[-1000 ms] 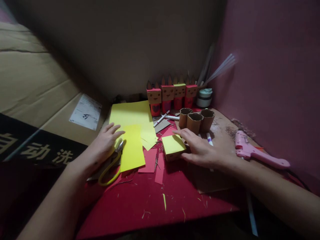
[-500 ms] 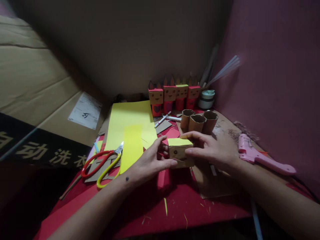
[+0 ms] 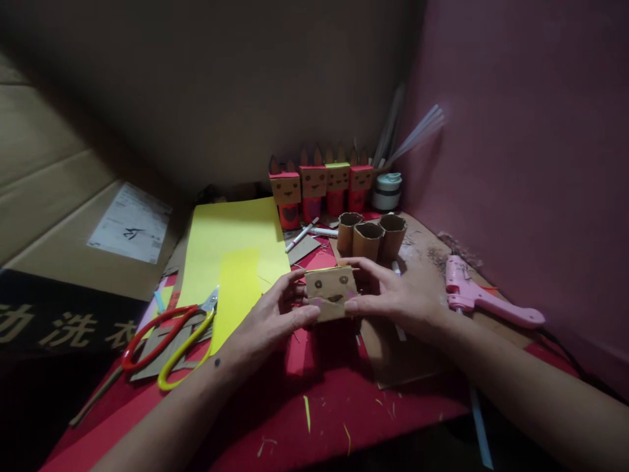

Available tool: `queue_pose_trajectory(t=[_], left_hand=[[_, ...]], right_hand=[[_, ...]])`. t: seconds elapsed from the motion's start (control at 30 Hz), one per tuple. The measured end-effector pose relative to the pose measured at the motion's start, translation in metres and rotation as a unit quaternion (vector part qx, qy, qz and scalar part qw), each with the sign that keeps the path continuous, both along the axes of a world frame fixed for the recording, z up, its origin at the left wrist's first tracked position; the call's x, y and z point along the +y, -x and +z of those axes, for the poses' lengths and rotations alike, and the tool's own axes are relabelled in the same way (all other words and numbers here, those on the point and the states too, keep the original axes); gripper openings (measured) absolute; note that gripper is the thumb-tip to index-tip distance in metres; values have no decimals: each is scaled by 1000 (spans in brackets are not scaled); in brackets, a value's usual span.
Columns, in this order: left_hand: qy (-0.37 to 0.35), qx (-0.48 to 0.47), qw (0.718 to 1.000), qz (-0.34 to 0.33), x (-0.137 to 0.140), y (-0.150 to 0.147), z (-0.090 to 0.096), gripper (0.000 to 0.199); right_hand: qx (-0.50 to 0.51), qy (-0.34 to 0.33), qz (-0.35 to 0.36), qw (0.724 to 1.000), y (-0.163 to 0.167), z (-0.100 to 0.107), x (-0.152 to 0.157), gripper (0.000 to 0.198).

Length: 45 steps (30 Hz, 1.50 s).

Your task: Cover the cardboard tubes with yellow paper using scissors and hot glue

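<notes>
A small cardboard box (image 3: 330, 298) with a drawn face, dark round eyes and pinkish cheeks, is held up between my two hands above the red table (image 3: 275, 419). My left hand (image 3: 285, 308) is closed on its left side, thumb on the front lower corner and fingers behind. On the right side my right hand (image 3: 388, 295) grips it, thumb on the front near the mouth, fingers along the top and back edge. Just behind stand three open cardboard tubes (image 3: 368, 241). Scissors (image 3: 170, 337) with red and yellow handles lie left of my left hand.
Yellow paper sheets (image 3: 233, 229) lie at the left. Several finished box-headed figures (image 3: 313, 183) line the back beside a pale green jar (image 3: 387, 191). A pink glue gun (image 3: 486, 298) rests at the right. A large carton (image 3: 63, 196) leans in from the left.
My hands have tilted the box so its face is toward me and its yellow top barely shows. The whole view has shifted, with things on the table appearing farther left.
</notes>
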<state>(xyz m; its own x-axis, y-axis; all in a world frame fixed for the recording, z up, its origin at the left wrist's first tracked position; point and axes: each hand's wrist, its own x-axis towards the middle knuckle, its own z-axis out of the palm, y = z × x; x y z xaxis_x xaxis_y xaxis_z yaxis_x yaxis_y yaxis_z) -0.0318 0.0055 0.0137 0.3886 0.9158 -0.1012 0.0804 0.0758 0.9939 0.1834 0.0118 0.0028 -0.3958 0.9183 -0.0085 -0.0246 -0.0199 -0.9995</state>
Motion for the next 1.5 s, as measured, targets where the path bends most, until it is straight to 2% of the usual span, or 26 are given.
queue_pose_trajectory(t=[0.17,0.33,0.43,0.6,0.77,0.9,1.0,1.1,1.2,1.27,1.33,1.37,1.43,1.5], left_hand=[[31,-22,999,2,2,1,-5,67],[12,-1,1000,0,4,2,-4,65],[3,8,1000,5,2,1,-2,62],[14,-3,1000,11,-1,1,-4,56],[38,-54,997,30,3,9,-14,55],[92,-40,994,-43,4,9,-18,62],[117,-35,989,-85,1,1,-19,48],[149,-58,984,-82,-2,-6,-20,26],[157,-64,983,-73,-4,-3,-19,26],[145,-62,984,-82,-4,7,-17,24],[92,-95,983,-129,-2,22,-12,17],[49,-125,976,-172,0,30,-9,15],[-48,-195,942,-268,4,45,-4,15],[-81,-180,928,-317,8,54,0,18]], right_hand=[[14,33,6,999,1,0,0,63],[11,11,14,1000,0,-1,1,61],[19,20,14,1000,-1,1,0,60],[39,46,15,998,0,1,-1,47],[123,83,6,989,-4,-2,6,38],[160,94,-5,983,-7,0,10,35],[156,79,1,985,-6,0,8,35],[160,71,26,984,-3,-1,4,37],[170,46,17,984,-5,1,3,39],[177,15,-13,984,-11,4,5,40],[186,-10,-41,982,-19,7,8,42],[187,-17,-53,981,-24,8,8,44],[167,-29,-77,983,-33,7,8,52],[105,-44,-85,990,-38,4,4,60]])
